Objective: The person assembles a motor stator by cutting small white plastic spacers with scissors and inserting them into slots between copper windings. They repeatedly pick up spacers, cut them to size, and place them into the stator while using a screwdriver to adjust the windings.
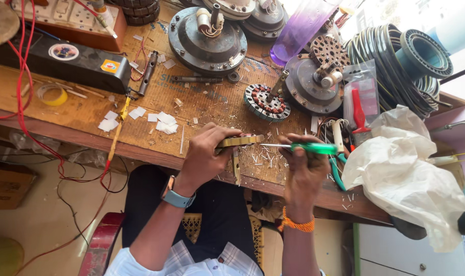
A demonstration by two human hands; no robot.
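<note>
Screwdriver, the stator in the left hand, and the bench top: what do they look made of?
Screwdriver: translucent green handle, likely plastic; thin bright shaft, likely steel.
Stator in the left hand: brass-yellow edge with a dull sheen, probably metal; seen edge-on, so uncertain.
Bench top: tan, fibrous, scuffed matte surface, looks like wood or pressed board.

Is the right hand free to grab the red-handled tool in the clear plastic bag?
Probably not as is: the right hand grips a green-handled screwdriver. The red-handled tool lies nearby, unobstructed.
</note>
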